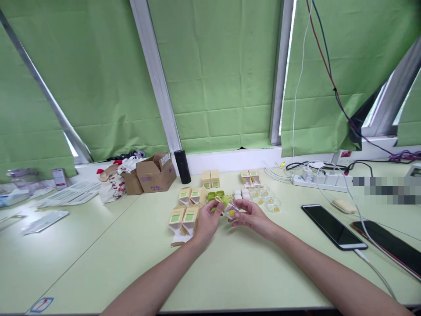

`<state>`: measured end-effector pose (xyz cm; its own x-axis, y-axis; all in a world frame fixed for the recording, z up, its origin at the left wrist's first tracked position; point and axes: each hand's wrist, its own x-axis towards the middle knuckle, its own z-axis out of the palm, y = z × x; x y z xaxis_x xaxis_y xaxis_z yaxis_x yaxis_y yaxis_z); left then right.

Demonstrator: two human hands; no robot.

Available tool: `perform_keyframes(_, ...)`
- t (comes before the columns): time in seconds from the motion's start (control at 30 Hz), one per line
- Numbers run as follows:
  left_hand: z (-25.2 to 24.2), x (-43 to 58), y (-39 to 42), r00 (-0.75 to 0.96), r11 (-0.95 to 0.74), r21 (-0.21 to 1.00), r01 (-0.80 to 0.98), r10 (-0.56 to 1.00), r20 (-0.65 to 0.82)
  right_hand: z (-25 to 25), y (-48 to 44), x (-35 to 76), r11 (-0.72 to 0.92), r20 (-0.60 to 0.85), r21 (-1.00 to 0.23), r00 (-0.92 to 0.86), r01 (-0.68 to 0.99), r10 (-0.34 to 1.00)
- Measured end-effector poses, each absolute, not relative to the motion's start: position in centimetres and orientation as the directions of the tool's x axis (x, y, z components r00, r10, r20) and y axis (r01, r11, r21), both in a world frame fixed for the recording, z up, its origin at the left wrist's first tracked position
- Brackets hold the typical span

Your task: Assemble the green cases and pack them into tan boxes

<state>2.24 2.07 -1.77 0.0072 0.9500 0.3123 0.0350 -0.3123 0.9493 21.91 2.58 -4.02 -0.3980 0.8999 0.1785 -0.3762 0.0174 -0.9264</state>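
Note:
My left hand [208, 222] pinches a small green case [225, 201] with a pale yellow cord loop at its top. Against its lower end, my right hand [254, 218] grips a clear plastic cup [232, 213] with a yellow spot inside. Whether the two parts are joined, I cannot tell. Just behind my hands lie several green pieces [215, 194], small white blocks [241, 193] and clear cups [272, 204] with yellow centres. Opened small cartons [183, 220] with green windows stand left of my left hand.
More small cartons [210, 178] stand further back, others [250, 178] to their right. A black cylinder [182, 166] and a cardboard box [156, 174] are at the back left. On the right lie a phone [333, 226], a second phone [391, 243], a power strip [320, 181] and loose cables.

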Motion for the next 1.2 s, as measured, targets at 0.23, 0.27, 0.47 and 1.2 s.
perform_keyframes(0.23, -1.8, 2.4, 1.9, 0.022, -0.318, 0.948, 0.014, 0.948, 0.318, -3.6, 2.3, 22.1, -0.017, 0.167, -0.918, -0.425, -0.396, 0.890)
perform_keyframes(0.27, -1.8, 2.4, 1.9, 0.024, -0.319, 0.947, 0.016, 0.947, 0.319, -3.6, 2.2, 22.1, -0.017, 0.168, -0.917, -0.425, -0.398, 0.890)
perform_keyframes(0.47, -1.9, 2.5, 1.8, 0.037, -0.321, 0.947, 0.015, 0.946, 0.321, -3.6, 2.2, 22.1, -0.025, 0.163, -0.916, -0.429, -0.400, 0.889)
perform_keyframes(1.2, -2.9, 2.2, 2.4, 0.112, -0.340, 0.934, 0.108, 0.938, 0.328, -4.6, 2.9, 22.0, 0.159, 0.277, -0.937, -0.382, -0.312, 0.882)
